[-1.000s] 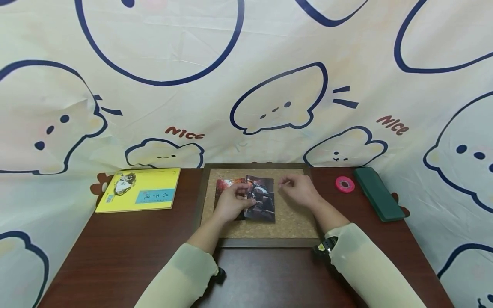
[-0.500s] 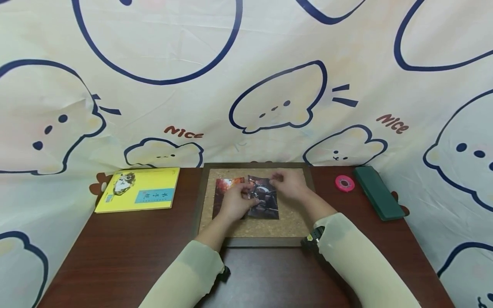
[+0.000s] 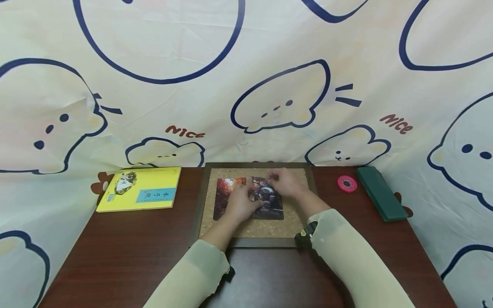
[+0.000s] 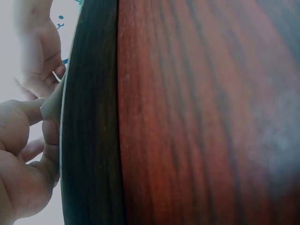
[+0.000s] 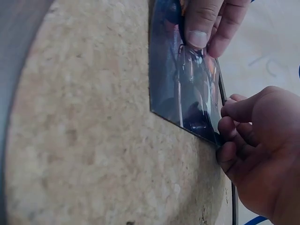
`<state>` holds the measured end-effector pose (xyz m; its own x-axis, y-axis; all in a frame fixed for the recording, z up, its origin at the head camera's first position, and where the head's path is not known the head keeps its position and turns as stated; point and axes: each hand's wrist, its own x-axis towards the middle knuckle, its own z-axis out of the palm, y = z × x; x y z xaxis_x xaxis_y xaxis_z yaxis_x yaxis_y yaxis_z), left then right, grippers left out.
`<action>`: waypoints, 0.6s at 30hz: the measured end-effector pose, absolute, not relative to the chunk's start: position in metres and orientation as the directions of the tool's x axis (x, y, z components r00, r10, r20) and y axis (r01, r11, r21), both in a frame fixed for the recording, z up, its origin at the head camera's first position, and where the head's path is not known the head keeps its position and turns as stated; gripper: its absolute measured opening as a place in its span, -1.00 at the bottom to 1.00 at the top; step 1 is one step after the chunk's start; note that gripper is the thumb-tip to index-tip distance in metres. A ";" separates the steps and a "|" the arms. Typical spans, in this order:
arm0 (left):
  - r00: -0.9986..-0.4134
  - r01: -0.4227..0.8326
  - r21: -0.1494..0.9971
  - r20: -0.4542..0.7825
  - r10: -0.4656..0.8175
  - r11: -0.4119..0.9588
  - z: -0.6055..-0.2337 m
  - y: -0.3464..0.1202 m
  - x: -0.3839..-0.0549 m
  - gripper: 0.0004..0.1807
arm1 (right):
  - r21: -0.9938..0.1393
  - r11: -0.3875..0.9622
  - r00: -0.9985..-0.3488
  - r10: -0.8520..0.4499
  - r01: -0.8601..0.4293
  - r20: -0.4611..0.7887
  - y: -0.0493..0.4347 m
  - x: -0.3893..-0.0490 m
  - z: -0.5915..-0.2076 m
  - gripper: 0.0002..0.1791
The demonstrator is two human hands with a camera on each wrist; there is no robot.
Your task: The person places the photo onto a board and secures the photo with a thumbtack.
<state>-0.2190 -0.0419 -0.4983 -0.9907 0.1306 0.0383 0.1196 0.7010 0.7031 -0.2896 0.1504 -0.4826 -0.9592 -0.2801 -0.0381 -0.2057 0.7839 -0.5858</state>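
Note:
A cork board [image 3: 246, 229] with a dark frame lies on the table. On its left half is a photo in red and dark tones [image 3: 221, 201], partly behind my left hand [image 3: 241, 202]. That hand pinches the left edge of a dark photo [image 3: 270, 207] with thumb and fingers. In the left wrist view, its pale underside [image 4: 52, 104] tilts up from the board. My right hand [image 3: 288, 184] has curled fingers at the upper right corner of this photo. From the right wrist, the right fingertips [image 5: 226, 152] meet that corner; whether they also hold something small is hidden.
A yellow book [image 3: 154, 182] lies to the left of the board. On the right are a pink ring-shaped item [image 3: 347, 184] with a dark centre and a green oblong case [image 3: 382, 194]. A cartoon-print cloth [image 3: 215, 102] hangs behind the table.
The dark photo has shifted a little right, uncovering more of the red one. My left hand has moved right with it. My right hand has come left from bare cork to the photo's corner.

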 end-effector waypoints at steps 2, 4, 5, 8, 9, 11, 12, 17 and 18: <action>-0.990 0.119 0.694 0.033 0.134 0.710 -0.499 -0.041 -0.220 -0.44 | -0.570 0.796 -0.958 -0.282 -0.205 -0.049 0.150 -0.292 -0.482 -0.83; -0.990 0.126 0.683 0.038 0.138 0.720 -0.500 -0.041 -0.220 -0.43 | -0.558 0.804 -0.955 -0.288 -0.206 -0.063 0.149 -0.295 -0.482 -0.82; -0.990 0.129 0.680 0.042 0.138 0.722 -0.501 -0.040 -0.220 -0.43 | -0.555 0.805 -0.954 -0.293 -0.207 -0.069 0.149 -0.296 -0.482 -0.82; -0.989 0.135 0.680 0.048 0.141 0.720 -0.501 -0.040 -0.219 -0.44 | -0.554 0.808 -0.950 -0.299 -0.202 -0.090 0.147 -0.300 -0.483 -0.82; -0.989 0.137 0.680 0.050 0.141 0.720 -0.501 -0.040 -0.219 -0.44 | -0.551 0.810 -0.949 -0.300 -0.199 -0.099 0.147 -0.301 -0.483 -0.81; -0.989 0.136 0.681 0.048 0.141 0.720 -0.502 -0.040 -0.219 -0.45 | -0.546 0.815 -0.948 -0.300 -0.195 -0.109 0.146 -0.302 -0.482 -0.81; -0.989 0.133 0.682 0.044 0.141 0.719 -0.502 -0.041 -0.219 -0.45 | -0.543 0.818 -0.947 -0.300 -0.192 -0.116 0.145 -0.302 -0.482 -0.82; -0.990 0.126 0.686 0.039 0.137 0.717 -0.505 -0.041 -0.219 -0.44 | -0.526 0.830 -0.941 -0.303 -0.185 -0.148 0.142 -0.304 -0.478 -0.82; -0.990 0.125 0.688 0.039 0.136 0.715 -0.505 -0.042 -0.219 -0.44 | -0.522 0.833 -0.940 -0.303 -0.183 -0.155 0.141 -0.304 -0.478 -0.82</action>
